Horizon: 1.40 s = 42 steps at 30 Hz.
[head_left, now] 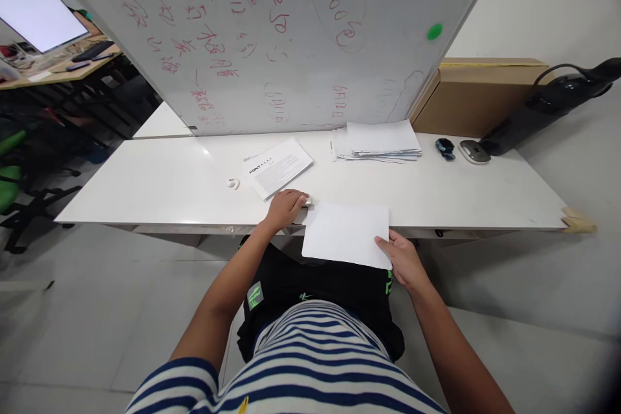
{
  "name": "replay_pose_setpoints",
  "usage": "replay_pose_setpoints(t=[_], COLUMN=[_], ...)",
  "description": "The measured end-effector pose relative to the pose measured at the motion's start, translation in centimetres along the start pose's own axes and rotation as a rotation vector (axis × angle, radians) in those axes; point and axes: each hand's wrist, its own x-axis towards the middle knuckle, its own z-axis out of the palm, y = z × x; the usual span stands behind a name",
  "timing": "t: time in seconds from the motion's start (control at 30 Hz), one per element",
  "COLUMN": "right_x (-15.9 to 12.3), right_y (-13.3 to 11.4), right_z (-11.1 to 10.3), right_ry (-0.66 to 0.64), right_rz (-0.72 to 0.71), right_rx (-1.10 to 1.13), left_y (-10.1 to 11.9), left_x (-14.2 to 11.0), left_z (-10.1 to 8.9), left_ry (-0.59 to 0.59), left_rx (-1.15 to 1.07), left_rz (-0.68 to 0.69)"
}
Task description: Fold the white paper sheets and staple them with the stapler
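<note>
At near edge of desk (160,184), white sheet (345,233) jutted toward you. Your right hand (406,259) grip pinched its right edge; left hand (286,208) grip curled on small white object (309,201) by far left corner. Uneven pull risked creasing; slack pinch, dropping.

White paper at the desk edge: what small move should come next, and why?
Probably slide the paper forward onto the desk: it extends past the near edge, the right hand grips its right side, and the left hand is beside its far left corner.
</note>
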Motion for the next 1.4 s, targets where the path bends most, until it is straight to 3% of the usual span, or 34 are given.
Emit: replay_pose_setpoints(t=[0.33, 0.63, 0.83, 1.4], right_x=[0.0, -0.3, -0.6, 0.2], right_y=[0.2, -0.2, -0.4, 0.5], right_z=[0.6, 1.0, 1.3, 0.8], right_ry=[0.017, 0.04, 0.065, 0.034], right_rz=[0.009, 0.014, 0.016, 0.019], right_rx=[0.01, -0.005, -0.011, -0.031], left_y=[0.5, 2.4, 1.6, 1.3], left_x=[0.1, 2.4, 4.0, 3.9], left_z=[-0.4, -0.7, 0.6, 1.3], left_ry=[-0.054, 0.025, -0.034, -0.054], left_rx=[0.03, 0.076, 0.077, 0.115], left_rz=[-0.02, -0.062, -0.121, -0.103])
